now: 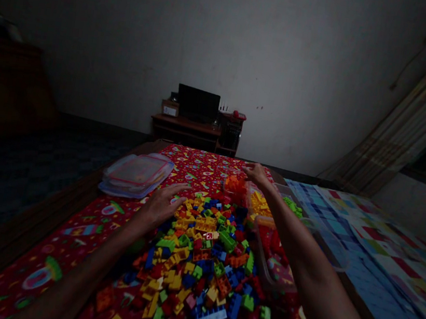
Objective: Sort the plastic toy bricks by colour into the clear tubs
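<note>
A big heap of coloured plastic building bricks (pixel 199 262) lies on a red patterned cloth (pixel 68 245). My left hand (pixel 162 204) rests flat on the heap's far left edge, fingers stretched out. My right hand (pixel 255 173) reaches farther away, over a clear container of orange bricks (pixel 236 187); its fingers are curled and what they hold, if anything, is too dark to make out. Clear containers of yellow bricks (pixel 260 205), red bricks (pixel 273 251) and green bricks (pixel 293 207) stand along the right, under my right forearm.
A stack of clear lids (pixel 136 173) sits at the far left of the cloth. A checked mat (pixel 378 244) covers the floor at right. A low desk with a dark monitor (pixel 198 104) stands against the far wall. The room is dim.
</note>
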Available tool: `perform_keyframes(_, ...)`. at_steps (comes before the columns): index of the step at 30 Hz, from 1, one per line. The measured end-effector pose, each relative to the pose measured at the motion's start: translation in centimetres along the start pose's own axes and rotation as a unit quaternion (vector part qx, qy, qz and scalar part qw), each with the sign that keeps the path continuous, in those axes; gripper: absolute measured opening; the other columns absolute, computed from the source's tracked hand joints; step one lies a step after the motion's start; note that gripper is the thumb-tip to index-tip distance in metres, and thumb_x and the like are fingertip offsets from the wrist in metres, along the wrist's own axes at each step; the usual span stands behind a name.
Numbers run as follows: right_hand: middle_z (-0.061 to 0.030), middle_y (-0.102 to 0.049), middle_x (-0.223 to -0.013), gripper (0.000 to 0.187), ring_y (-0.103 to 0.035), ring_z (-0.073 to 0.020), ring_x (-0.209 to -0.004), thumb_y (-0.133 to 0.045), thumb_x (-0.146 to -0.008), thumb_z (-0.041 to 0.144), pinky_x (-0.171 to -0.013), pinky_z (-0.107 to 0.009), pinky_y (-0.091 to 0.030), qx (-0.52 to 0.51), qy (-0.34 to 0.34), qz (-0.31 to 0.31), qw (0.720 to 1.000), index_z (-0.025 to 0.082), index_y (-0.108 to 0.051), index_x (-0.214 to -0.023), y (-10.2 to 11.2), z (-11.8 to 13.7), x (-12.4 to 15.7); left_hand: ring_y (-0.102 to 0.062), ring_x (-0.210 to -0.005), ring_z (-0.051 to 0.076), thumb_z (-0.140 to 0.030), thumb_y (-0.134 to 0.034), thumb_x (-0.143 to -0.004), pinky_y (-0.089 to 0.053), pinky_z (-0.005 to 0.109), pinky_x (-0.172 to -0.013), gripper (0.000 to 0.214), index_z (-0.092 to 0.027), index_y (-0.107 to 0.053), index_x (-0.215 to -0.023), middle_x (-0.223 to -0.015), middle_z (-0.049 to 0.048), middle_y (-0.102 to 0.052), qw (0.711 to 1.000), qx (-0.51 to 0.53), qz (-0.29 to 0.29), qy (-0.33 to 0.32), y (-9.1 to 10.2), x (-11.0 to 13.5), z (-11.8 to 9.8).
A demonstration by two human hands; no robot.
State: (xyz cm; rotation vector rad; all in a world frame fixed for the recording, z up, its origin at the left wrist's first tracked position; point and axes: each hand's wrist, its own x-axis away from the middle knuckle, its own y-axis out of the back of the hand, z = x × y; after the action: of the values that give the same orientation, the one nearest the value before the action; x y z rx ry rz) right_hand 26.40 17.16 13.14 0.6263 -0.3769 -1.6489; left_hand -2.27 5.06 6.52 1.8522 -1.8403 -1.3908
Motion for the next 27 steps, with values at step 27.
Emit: perform_keyframes(27,-0.0054,-0.075,-0.087,0.024,-0.07,-0.0171,-0.076,-0.05,-0.089,0.019,-0.066,-0.024,-0.048,0.027,0.246,0.163,0.955,0.017,-0.073,-0.097,-1.4,-0.2,20.4,-0.026,-0.142,0.035,-0.066,-0.054,-0.076,-0.032,0.051,-0.111,0.09,-0.023,-0.025,-0.149,-0.157,0.0132,-0.024,0.991,-0.054,0.062,0.107,-0.1,18.7,2.9)
